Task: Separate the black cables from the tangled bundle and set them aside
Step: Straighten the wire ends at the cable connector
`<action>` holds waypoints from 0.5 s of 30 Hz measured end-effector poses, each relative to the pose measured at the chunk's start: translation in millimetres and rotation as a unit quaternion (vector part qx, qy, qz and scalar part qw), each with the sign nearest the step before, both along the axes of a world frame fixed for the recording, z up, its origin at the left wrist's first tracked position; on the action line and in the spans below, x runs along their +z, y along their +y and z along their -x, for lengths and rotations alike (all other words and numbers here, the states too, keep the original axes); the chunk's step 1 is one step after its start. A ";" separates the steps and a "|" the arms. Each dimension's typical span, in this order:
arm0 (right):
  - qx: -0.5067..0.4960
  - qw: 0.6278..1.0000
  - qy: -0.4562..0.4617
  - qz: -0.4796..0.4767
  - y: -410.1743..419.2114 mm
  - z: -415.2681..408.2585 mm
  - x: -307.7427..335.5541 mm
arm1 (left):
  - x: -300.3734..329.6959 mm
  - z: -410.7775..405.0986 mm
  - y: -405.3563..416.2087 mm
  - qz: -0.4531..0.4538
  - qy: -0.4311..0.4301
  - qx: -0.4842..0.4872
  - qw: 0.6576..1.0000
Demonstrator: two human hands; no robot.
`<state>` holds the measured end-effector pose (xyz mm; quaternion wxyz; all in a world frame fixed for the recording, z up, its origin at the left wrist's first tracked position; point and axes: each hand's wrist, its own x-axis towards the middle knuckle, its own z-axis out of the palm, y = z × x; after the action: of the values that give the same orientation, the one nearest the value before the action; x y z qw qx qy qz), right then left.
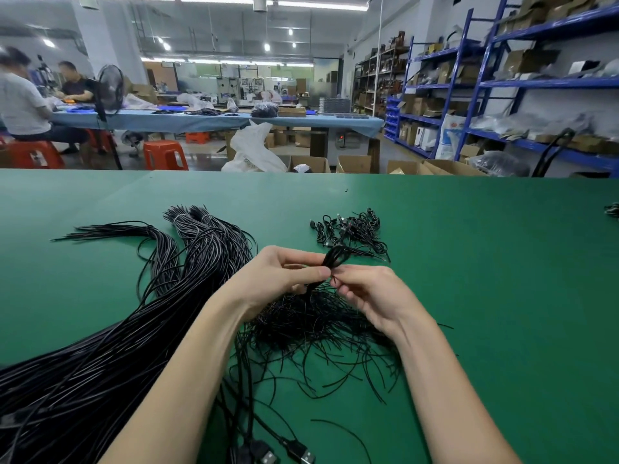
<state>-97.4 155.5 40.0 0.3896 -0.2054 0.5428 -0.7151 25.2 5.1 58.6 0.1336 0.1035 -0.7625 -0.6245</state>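
A tangled bundle of thin black cables (318,329) lies on the green table (469,262) under my hands. My left hand (281,276) pinches a small looped bunch of black cables (335,257) lifted above the tangle. My right hand (368,293) pinches a strand right beside that bunch, fingers curled. A small pile of short coiled black cables (355,231) lies just beyond my hands. A large bundle of long black cables (134,329) stretches from the lower left up to tied ends at the centre.
USB plugs (284,455) lie at the near edge between my forearms. A few black cables (612,209) show at the right edge. Beyond the table are cardboard boxes (355,164), blue shelving (502,85) and seated people (23,105) at a far table.
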 end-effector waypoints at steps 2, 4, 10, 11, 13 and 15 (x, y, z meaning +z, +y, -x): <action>0.068 0.981 -0.179 0.013 4.5 2.4 0.0 | -0.6 -2.0 -2.6 0.044 0.046 -0.034 0.997; 0.130 0.932 -0.333 0.065 3.9 -1.2 -6.7 | -0.7 -2.6 -3.8 0.072 0.073 -0.040 0.994; 0.045 0.997 -0.046 0.030 -4.9 -6.8 -1.7 | -10.3 3.1 -7.6 -0.108 0.047 0.053 0.992; 0.008 0.997 0.074 0.002 -5.1 -5.6 -1.0 | -12.1 3.9 -7.6 -0.146 0.042 0.061 0.987; -0.065 0.954 0.290 -0.039 -2.3 -4.5 -0.2 | -14.6 6.1 -6.1 -0.186 0.033 0.069 0.980; -0.108 0.892 0.434 -0.061 -0.4 -4.7 0.5 | -15.1 8.0 -4.2 -0.207 0.028 0.074 0.975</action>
<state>-92.7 155.1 40.5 0.0468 -0.4115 0.7191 -0.5580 17.2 0.8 43.5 0.1765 0.1680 -0.6029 -0.7597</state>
